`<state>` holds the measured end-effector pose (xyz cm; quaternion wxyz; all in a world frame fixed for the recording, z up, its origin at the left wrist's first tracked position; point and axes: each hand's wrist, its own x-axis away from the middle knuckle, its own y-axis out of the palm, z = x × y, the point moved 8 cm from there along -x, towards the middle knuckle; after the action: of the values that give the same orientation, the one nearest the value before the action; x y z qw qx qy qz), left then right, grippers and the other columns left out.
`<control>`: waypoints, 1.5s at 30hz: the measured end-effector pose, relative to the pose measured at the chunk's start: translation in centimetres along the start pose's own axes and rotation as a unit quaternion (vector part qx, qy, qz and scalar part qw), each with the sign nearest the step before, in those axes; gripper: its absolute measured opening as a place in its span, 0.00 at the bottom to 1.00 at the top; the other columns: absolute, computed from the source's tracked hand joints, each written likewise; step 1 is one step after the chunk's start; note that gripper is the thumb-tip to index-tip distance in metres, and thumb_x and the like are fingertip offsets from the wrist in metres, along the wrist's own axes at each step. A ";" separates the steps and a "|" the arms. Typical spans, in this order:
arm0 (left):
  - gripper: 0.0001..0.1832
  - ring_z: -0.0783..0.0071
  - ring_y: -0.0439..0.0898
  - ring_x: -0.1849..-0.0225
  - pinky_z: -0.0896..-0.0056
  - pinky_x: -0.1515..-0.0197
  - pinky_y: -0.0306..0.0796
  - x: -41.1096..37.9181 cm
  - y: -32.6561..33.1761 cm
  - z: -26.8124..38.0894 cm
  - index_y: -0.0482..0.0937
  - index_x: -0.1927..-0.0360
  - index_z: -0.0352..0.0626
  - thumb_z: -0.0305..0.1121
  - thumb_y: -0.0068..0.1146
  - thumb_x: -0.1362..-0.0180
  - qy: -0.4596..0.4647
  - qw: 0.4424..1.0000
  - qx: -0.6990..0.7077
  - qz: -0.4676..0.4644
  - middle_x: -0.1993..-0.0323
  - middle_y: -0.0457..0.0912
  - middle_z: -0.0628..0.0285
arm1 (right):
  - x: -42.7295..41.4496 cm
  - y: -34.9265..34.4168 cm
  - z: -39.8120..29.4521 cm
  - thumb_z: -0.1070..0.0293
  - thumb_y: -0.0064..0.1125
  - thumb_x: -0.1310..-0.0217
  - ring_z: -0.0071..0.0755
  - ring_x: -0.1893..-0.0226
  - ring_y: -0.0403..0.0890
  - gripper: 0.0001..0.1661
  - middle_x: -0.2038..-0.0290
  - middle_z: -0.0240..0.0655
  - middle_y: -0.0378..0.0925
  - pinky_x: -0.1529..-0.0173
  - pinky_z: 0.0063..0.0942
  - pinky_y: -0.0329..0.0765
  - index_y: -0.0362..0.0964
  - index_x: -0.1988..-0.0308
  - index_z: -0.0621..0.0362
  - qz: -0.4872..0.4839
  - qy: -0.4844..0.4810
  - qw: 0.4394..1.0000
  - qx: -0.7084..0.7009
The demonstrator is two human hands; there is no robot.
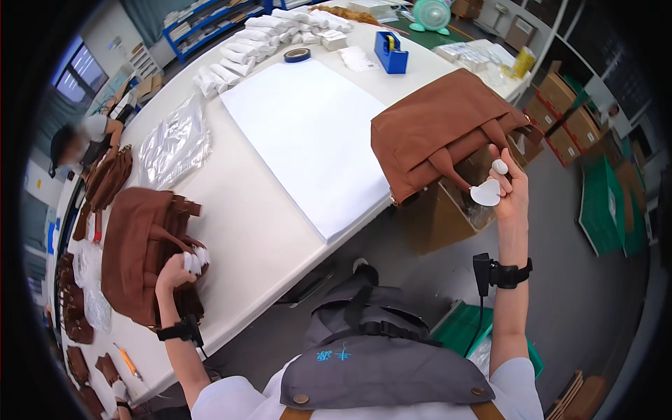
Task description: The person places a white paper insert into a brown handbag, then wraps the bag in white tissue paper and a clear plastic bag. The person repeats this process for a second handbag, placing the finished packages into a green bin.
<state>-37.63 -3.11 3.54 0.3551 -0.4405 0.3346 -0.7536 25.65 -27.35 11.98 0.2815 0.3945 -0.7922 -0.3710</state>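
Note:
My right hand [512, 184] grips the handle of a brown handbag [446, 123], which is tilted at the table's right edge with its base facing away from me. A white finger cot covers one fingertip, and a white rounded piece [485, 192] shows beside it. On the left, my left hand [176, 272], with white-covered fingertips, is closed at the handle of another brown handbag [131, 252]. More brown layers show behind that bag, partly hidden. Between the two bags lies a large white paper sheet [315, 136] on the white table [252, 220].
Beyond the sheet are black tape [297, 55], a blue tape dispenser [391, 52] and white wrapped bundles [247, 47]. Clear plastic bags [176, 144] lie left. An orange utility knife [127, 361] is near left. An open carton [441, 220] stands below the right bag. A co-worker [86, 139] sits far left.

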 end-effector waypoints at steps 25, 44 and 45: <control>0.20 0.47 0.79 0.67 0.52 0.58 0.71 3.0 7.2 5.7 0.69 0.63 0.36 0.34 0.59 0.59 -0.256 0.907 -0.174 0.284 0.76 0.79 0.46 | -19.0 19.0 19.0 0.67 0.60 0.47 0.49 0.81 0.75 0.15 0.78 0.47 0.73 0.74 0.37 0.70 0.68 0.61 0.61 -0.391 -0.414 0.663 0.486; 0.26 0.48 0.79 0.61 0.52 0.62 0.72 -2.1 0.9 -2.2 0.78 0.69 0.39 0.56 0.51 0.46 -0.371 0.866 -0.118 0.314 0.67 0.80 0.48 | -22.8 -0.4 24.6 0.56 0.47 0.35 0.33 0.64 0.75 0.17 0.64 0.39 0.72 0.59 0.32 0.73 0.67 0.59 0.61 -0.201 0.232 0.794 0.525; 0.26 0.47 0.79 0.61 0.51 0.62 0.71 -2.0 1.3 -3.1 0.78 0.68 0.40 0.57 0.49 0.46 -0.382 0.865 -0.126 0.300 0.67 0.80 0.47 | -23.0 -0.9 22.4 0.57 0.48 0.36 0.37 0.61 0.76 0.18 0.61 0.42 0.73 0.55 0.33 0.73 0.69 0.58 0.61 -0.247 0.110 0.727 0.631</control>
<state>-39.41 -1.51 0.43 0.6056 -0.6135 0.3806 -0.3346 21.62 -0.38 -4.98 -0.0489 0.7012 -0.6814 0.2042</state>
